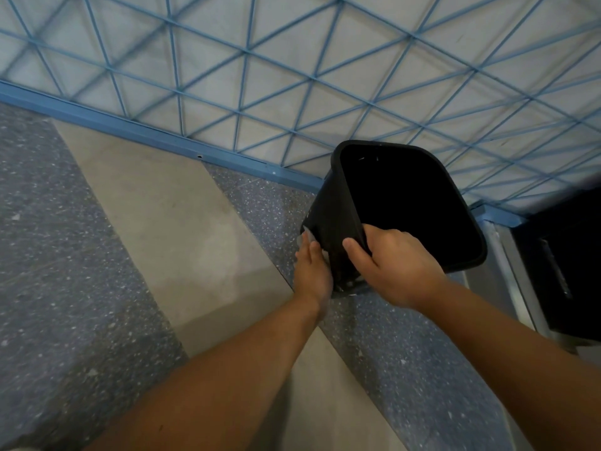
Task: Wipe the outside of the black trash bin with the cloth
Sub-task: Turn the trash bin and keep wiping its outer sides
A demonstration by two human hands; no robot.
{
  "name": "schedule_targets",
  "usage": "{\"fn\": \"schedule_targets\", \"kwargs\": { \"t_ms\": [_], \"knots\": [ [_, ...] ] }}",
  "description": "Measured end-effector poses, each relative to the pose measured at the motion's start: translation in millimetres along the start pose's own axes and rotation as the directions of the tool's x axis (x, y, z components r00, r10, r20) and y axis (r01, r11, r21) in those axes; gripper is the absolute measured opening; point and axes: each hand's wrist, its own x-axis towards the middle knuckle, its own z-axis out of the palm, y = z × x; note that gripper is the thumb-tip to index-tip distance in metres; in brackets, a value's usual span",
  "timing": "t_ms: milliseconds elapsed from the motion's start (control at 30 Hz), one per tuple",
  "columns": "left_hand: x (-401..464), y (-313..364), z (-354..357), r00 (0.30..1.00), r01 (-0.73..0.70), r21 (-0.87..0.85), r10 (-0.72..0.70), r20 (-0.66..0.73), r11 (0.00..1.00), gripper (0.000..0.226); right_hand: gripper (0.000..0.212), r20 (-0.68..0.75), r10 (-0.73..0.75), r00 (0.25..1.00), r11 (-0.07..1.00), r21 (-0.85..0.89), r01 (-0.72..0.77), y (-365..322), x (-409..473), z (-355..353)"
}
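Left hand (pixel 313 271) lies flat, fingers straight, pressing a pale thin cloth (pixel 308 236) against the outer left wall of the black plastic rectangular trash bin (pixel 328 222); only cloth edges show past the fingertips. Right hand (pixel 395 265): grip closed on the bin's near rim, thumb outside, fingers curled inside. Bin is tilted, mouth toward the camera, base near the floor. Floor (pixel 130 255): grey speckled terrazzo with plain beige bands. Behind: blue metal lattice grille (pixel 244 53) on a blue rail. Far right: dark cabinet (pixel 566 255).
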Motion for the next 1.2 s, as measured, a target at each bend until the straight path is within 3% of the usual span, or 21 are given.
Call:
{"fn": "schedule_targets", "kwargs": {
  "t_ms": [167,300,467,533,633,733,833,900,1067,1200],
  "knots": [
    [-21,11,9,0.984,-0.179,0.017,0.178,0.031,0.984,0.053,0.036,0.011,-0.005,1.0,1.0,0.015,0.005,1,0,-1],
    [2,8,3,1.0,-0.025,0.029,0.026,-0.015,0.999,0.061,0.033,-0.006,-0.005,1.0,1.0,-0.004,0.005,-1,2,0],
    [-21,2,4,0.98,-0.189,0.0,0.189,0.063,0.982,0.057,0.034,0.015,-0.017,1.0,1.0,-0.005,0.017,2,1,-1],
    [-4,-13,-2,0.998,-0.049,0.026,0.048,0.03,0.998,0.061,0.034,0.007,-0.019,1.0,1.0,-0.012,0.019,3,1,0],
    [27,-13,-1,0.986,0.125,-0.035,-0.129,-0.11,0.991,0.086,0.035,0.003,-0.019,1.0,1.0,-0.014,0.019,3,2,1],
    [24,-2,7,0.99,0.088,-0.099,-0.098,-0.104,0.991,0.081,0.034,0.019,-0.014,1.0,1.0,-0.011,0.014,2,2,0],
    [-14,12,-5,0.999,0.027,-0.042,-0.026,0.026,0.999,0.053,0.033,0.026,0.0,1.0,1.0,-0.011,0.0,3,1,-1],
    [-14,7,-21,0.997,0.073,-0.029,-0.073,-0.01,0.997,0.046,0.031,0.031,-0.005,0.999,1.0,-0.012,0.005,5,0,-1],
    [34,29,-28,0.988,0.078,-0.109,-0.091,-0.126,0.991,0.057,0.031,0.019,-0.028,0.999,0.999,-0.015,0.028,4,0,2],
    [65,60,3,0.991,0.1,-0.184,-0.114,-0.067,0.978,0.053,0.034,0.01,-0.041,0.999,0.999,-0.017,0.042,4,2,3]
  ]
}}
